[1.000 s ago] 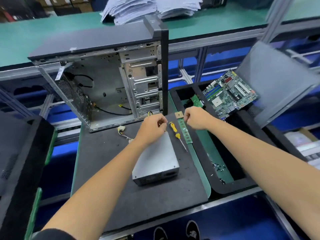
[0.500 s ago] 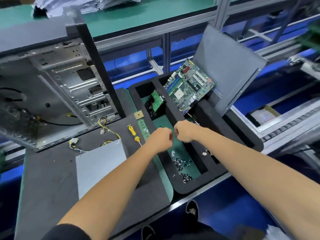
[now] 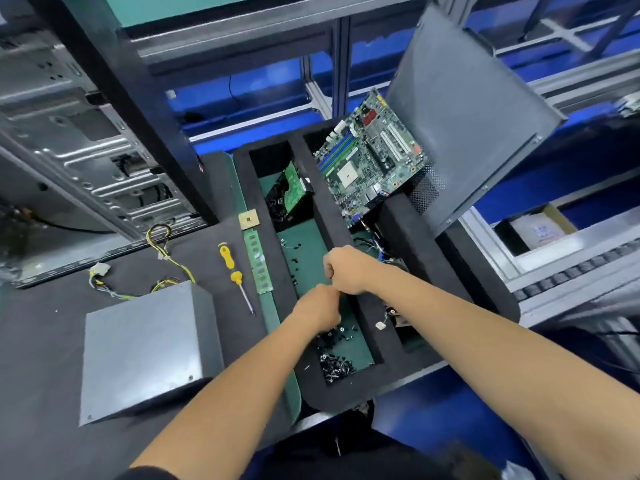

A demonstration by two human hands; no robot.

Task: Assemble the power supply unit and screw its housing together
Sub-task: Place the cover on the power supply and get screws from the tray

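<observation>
both hands [image 3: 332, 289] over screws [image 3: 336, 365], grip unclear

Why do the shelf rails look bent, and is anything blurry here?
Head view: the wide-angle lens bows the frame rails near the edges; the left hand, right hand and computer case look soft; the motherboard stays fairly sharp under even lighting.

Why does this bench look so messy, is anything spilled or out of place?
Small dark screws lie loose, scattered along the green floor of the foam tray rather than in a container. The motherboard leans tilted against a grey panel. Nothing looks damaged.
</observation>
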